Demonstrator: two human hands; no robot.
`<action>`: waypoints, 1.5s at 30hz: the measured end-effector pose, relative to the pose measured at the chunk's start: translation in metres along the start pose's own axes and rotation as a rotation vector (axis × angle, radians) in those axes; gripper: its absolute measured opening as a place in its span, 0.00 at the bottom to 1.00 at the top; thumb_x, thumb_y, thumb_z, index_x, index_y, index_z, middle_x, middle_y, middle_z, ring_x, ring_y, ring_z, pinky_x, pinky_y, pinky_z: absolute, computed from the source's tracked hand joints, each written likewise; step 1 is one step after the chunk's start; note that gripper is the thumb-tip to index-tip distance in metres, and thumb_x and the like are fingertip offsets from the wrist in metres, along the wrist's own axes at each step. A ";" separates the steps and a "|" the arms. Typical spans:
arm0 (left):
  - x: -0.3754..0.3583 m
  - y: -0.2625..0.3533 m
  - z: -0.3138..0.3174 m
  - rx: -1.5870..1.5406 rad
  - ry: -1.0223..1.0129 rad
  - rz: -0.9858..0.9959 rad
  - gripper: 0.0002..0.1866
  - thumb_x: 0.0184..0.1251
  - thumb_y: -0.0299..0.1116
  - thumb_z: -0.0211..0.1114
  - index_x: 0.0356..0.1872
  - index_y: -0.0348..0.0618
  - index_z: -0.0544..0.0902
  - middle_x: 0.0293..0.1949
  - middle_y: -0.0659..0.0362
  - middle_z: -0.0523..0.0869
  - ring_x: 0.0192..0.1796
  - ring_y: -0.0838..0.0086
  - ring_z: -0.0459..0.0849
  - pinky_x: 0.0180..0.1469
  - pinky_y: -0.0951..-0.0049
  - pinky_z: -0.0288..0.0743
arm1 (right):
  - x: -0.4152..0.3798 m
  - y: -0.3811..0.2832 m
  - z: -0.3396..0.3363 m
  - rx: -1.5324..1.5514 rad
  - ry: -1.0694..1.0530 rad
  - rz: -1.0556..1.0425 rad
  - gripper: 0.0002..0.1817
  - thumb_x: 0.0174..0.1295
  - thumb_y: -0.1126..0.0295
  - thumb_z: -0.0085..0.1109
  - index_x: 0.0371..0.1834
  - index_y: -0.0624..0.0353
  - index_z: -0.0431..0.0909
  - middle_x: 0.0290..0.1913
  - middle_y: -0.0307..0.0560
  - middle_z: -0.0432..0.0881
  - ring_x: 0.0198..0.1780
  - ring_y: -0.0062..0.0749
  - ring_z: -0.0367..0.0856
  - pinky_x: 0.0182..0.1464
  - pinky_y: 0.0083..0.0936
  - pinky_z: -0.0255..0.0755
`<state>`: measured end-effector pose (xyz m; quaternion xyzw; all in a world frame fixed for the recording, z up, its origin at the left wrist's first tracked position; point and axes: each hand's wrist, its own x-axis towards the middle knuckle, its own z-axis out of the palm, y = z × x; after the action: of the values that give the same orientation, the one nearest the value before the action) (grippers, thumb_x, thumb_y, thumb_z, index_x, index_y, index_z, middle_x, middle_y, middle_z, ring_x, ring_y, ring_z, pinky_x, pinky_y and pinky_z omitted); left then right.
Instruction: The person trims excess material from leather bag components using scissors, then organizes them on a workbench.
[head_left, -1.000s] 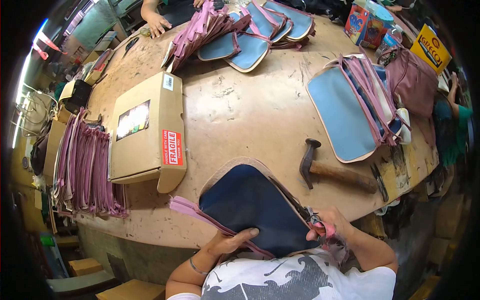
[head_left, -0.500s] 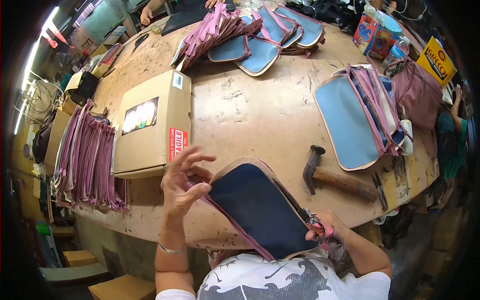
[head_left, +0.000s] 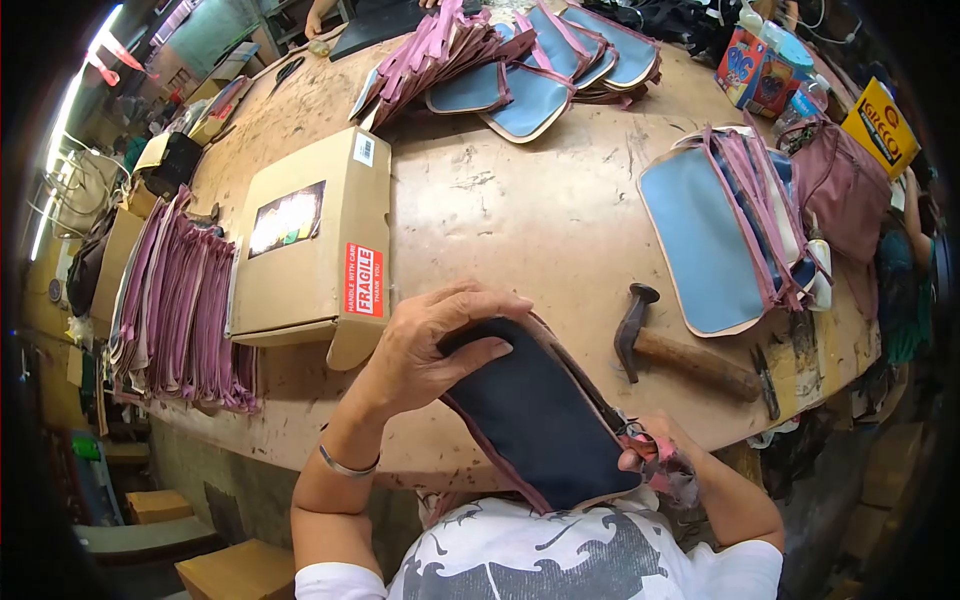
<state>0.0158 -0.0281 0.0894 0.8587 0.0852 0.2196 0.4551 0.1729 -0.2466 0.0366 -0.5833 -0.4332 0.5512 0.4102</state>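
A dark navy panel [head_left: 535, 415] with pinkish edging and a zipper strip along its right side is held slanted over the front edge of the table. My left hand [head_left: 440, 345] grips its upper end, thumb on the dark face and fingers over the top edge. At the lower right corner, my right hand [head_left: 655, 450] holds the panel, with pink-red cloth and a metal ring-like tool about its fingers. What this tool is I cannot make out. A hammer [head_left: 690, 362] with a wooden handle lies to the right of the panel.
A cardboard box [head_left: 315, 230] stands left on the table [head_left: 480, 220], beside stacked pink-edged pieces [head_left: 185, 310]. Blue panels [head_left: 530, 100] lie at the back, more blue panels [head_left: 695, 240] at the right. Scissors [head_left: 286, 72] and another person's hand [head_left: 318, 15] are at the far left.
My left hand has moved right and closed on the panel's upper end, which now bends. My right hand stays at the lower corner. The other person's hands show less at the top.
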 end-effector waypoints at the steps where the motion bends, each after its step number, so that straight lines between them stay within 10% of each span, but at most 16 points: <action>1: 0.001 0.000 -0.001 0.003 -0.006 0.034 0.15 0.45 0.22 0.62 0.38 0.42 0.77 0.34 0.56 0.79 0.37 0.68 0.78 0.39 0.75 0.72 | 0.000 -0.001 0.000 -0.033 0.009 -0.037 0.09 0.44 0.78 0.56 0.20 0.61 0.64 0.18 0.36 0.64 0.22 0.15 0.64 0.26 0.14 0.62; 23: -0.005 -0.013 0.005 -0.081 0.057 0.178 0.17 0.40 0.18 0.65 0.35 0.38 0.74 0.30 0.57 0.78 0.32 0.77 0.75 0.32 0.84 0.66 | 0.003 -0.001 0.002 -0.197 0.025 -0.248 0.15 0.40 0.80 0.61 0.18 0.59 0.60 0.16 0.39 0.59 0.18 0.21 0.59 0.20 0.19 0.58; 29: -0.021 -0.003 -0.023 -0.532 -0.091 -0.544 0.36 0.39 0.30 0.70 0.51 0.40 0.60 0.32 0.54 0.80 0.34 0.71 0.78 0.37 0.79 0.72 | -0.004 -0.002 0.000 -0.164 -0.050 0.074 0.11 0.41 0.84 0.54 0.20 0.58 0.61 0.16 0.35 0.61 0.19 0.16 0.59 0.20 0.15 0.57; 35: -0.057 -0.010 0.024 -1.454 0.446 -0.170 0.43 0.36 0.45 0.71 0.54 0.40 0.58 0.46 0.48 0.74 0.47 0.63 0.74 0.47 0.74 0.71 | -0.007 -0.001 0.016 0.117 0.156 -0.041 0.09 0.43 0.78 0.54 0.22 0.56 0.62 0.17 0.34 0.61 0.20 0.16 0.56 0.20 0.14 0.54; 39: -0.067 -0.006 0.054 -1.276 0.553 -0.197 0.35 0.42 0.31 0.68 0.53 0.38 0.60 0.48 0.51 0.72 0.50 0.66 0.71 0.52 0.71 0.66 | 0.004 -0.024 0.018 0.047 0.056 0.194 0.12 0.43 0.73 0.58 0.19 0.58 0.61 0.14 0.36 0.61 0.17 0.18 0.62 0.22 0.16 0.61; 42: -0.084 -0.019 0.056 -0.880 0.529 -0.453 0.31 0.44 0.20 0.65 0.52 0.37 0.62 0.47 0.54 0.72 0.50 0.69 0.71 0.53 0.71 0.64 | 0.007 -0.004 0.024 -0.098 0.167 -0.152 0.13 0.45 0.69 0.58 0.19 0.58 0.61 0.14 0.36 0.62 0.18 0.18 0.65 0.22 0.17 0.62; 45: -0.084 -0.022 0.058 -0.729 0.492 -0.398 0.29 0.42 0.15 0.63 0.50 0.37 0.64 0.46 0.55 0.73 0.48 0.72 0.71 0.52 0.73 0.65 | 0.006 0.003 0.025 0.470 0.116 -0.047 0.15 0.48 0.63 0.56 0.21 0.59 0.61 0.17 0.39 0.62 0.20 0.19 0.62 0.25 0.17 0.62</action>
<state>-0.0316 -0.0877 0.0178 0.5327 0.2704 0.3405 0.7261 0.1478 -0.2413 0.0306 -0.4921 -0.2821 0.5930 0.5715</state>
